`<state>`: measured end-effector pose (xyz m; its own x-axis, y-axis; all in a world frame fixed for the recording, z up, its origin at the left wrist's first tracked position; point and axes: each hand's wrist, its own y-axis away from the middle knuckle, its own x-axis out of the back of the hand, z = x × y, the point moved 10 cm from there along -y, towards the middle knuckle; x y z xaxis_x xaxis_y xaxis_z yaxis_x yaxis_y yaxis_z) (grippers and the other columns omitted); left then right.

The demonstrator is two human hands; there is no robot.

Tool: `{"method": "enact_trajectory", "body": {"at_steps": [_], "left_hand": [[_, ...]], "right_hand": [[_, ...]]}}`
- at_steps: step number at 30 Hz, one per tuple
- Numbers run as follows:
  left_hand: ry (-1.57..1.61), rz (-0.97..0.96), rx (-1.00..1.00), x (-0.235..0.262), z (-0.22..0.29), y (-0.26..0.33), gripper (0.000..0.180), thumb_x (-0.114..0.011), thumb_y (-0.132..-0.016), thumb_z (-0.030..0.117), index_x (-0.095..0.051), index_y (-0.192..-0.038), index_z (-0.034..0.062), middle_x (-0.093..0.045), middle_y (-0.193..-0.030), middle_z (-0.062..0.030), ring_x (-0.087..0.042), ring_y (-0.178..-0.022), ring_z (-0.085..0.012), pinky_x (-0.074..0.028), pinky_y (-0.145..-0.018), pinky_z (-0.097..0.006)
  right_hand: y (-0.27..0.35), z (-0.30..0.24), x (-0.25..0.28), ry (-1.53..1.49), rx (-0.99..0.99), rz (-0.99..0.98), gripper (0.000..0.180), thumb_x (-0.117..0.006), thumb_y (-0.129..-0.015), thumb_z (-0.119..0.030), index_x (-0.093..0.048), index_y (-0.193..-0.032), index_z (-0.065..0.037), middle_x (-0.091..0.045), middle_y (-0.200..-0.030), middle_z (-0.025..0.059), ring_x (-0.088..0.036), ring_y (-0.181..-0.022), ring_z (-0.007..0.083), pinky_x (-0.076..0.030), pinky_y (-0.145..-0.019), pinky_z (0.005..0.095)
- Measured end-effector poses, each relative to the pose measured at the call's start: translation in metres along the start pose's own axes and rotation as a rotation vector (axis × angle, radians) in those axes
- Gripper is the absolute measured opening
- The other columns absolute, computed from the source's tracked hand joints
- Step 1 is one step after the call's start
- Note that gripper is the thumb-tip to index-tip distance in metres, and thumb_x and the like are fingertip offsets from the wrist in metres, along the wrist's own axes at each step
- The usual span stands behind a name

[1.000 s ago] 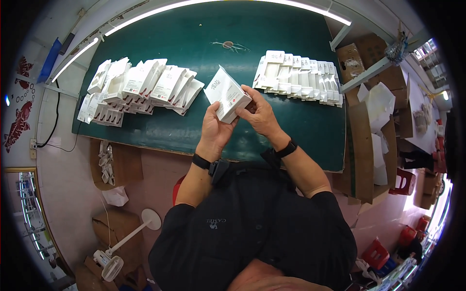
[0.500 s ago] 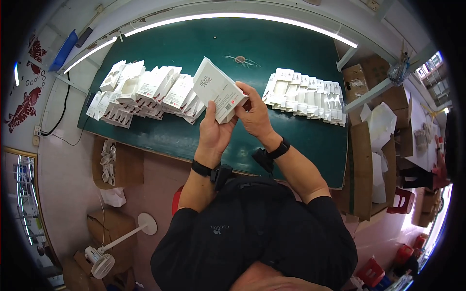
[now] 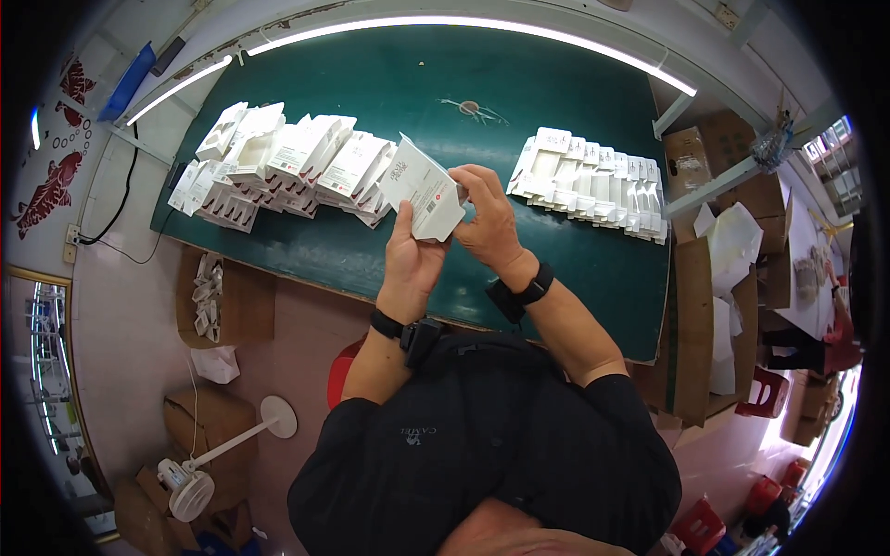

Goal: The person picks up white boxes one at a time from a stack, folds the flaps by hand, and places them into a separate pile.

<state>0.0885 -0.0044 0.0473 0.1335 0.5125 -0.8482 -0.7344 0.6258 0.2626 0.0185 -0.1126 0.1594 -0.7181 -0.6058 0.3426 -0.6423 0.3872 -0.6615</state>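
A white printed cardboard box (image 3: 423, 193) is held up over the green table (image 3: 371, 269), tilted, its printed face turned toward me. My left hand (image 3: 413, 262) is closed on its lower left edge, thumb across the front. At the box's right edge my right hand (image 3: 491, 221) has its fingers bent round the side; part of the fingers and the back of the box are hidden. Left of the hands, white boxes (image 3: 295, 153) lie in overlapping, leaning rows. To the right is another row of white boxes or box blanks (image 3: 586, 183), fanned one over another.
A bundle of thin clear strands (image 3: 471, 107) lies at the table's far middle. Below the left edge stands a carton (image 3: 243, 306) holding white pieces. An open carton (image 3: 691, 324) stands at the right edge. A white fan (image 3: 192, 491) is on the floor, lower left.
The box has moved slightly right and down and leans more to the right. My right fingers have shifted along its side, and a slanted lower right corner now shows.
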Motion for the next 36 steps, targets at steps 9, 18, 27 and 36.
{"method": "enact_trajectory", "body": {"at_steps": [9, 18, 27, 36], "left_hand": [[-0.051, 0.04, 0.009, 0.005, -0.01, 0.003, 0.044, -0.042, -0.107, 0.038, -0.043, -0.144, 0.0138, -0.057, -0.136, -0.0053, -0.057, -0.12, -0.0204, -0.045, -0.098, -0.039], [-0.052, 0.024, 0.04, 0.001, -0.021, -0.003, 0.044, -0.047, -0.106, 0.038, -0.045, -0.142, 0.0127, -0.059, -0.133, -0.0049, -0.057, -0.12, -0.0202, -0.046, -0.098, -0.04], [-0.072, -0.107, -0.079, 0.004, -0.017, -0.011, 0.047, -0.049, -0.105, 0.039, -0.044, -0.14, 0.0078, -0.058, -0.133, -0.0085, -0.058, -0.12, -0.0234, -0.048, -0.1, -0.043], [-0.015, -0.141, -0.069, -0.012, -0.019, -0.003, 0.049, -0.049, -0.105, 0.038, -0.043, -0.141, 0.0057, -0.057, -0.136, -0.0111, -0.056, -0.124, -0.025, -0.048, -0.102, -0.042]], "right_hand": [[0.007, 0.006, 0.016, 0.13, 0.079, 0.081, 0.037, -0.075, -0.076, -0.003, -0.064, -0.112, -0.004, -0.068, -0.104, 0.0115, -0.067, -0.088, 0.026, -0.055, -0.075, 0.0338], [0.031, 0.07, -0.007, -0.309, -0.461, -0.031, 0.041, -0.073, -0.087, -0.005, -0.06, -0.126, -0.005, -0.068, -0.117, 0.0094, -0.067, -0.097, 0.0173, -0.055, -0.08, 0.0315], [0.058, 0.058, -0.049, -0.935, -0.797, -0.237, 0.061, -0.077, -0.081, -0.008, -0.051, -0.136, -0.002, -0.064, -0.126, 0.0116, -0.066, -0.106, 0.0217, -0.054, -0.09, 0.0336], [0.064, 0.064, -0.039, -0.551, -0.648, -0.223, 0.052, -0.077, -0.083, -0.011, -0.057, -0.13, 0.0, -0.069, -0.116, 0.0105, -0.068, -0.103, 0.0211, -0.055, -0.089, 0.0331]]}}
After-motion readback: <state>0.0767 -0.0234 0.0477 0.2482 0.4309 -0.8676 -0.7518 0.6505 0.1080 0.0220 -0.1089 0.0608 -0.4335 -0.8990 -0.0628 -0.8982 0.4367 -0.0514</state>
